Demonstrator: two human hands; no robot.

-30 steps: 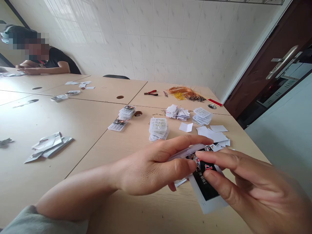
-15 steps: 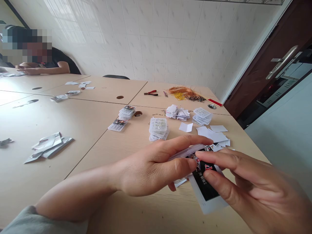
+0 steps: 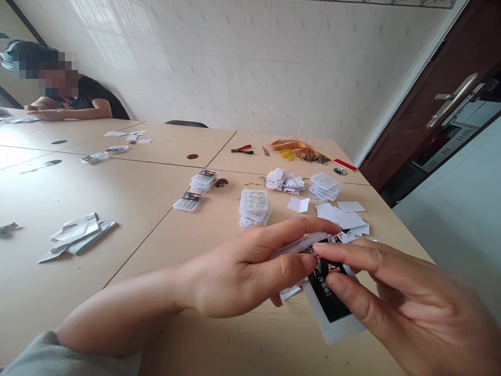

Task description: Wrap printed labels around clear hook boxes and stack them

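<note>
Clear plastic edges of a small box (image 3: 299, 244) are sitting pinched between your left hand's (image 3: 238, 274) thumb and fingers. Your right hand (image 3: 410, 303) is pressing its slightly spread fingers onto a black printed card (image 3: 329, 295).

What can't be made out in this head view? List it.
The printed card: its wording is blurred and partly covered by the right hand.
The translucent plastic case: what is inside is hidden by the left hand.
The orange strand bundle: too small to identify the strands.
The co-worker's hands: whatever they hold is too small, at the far left edge.
</note>
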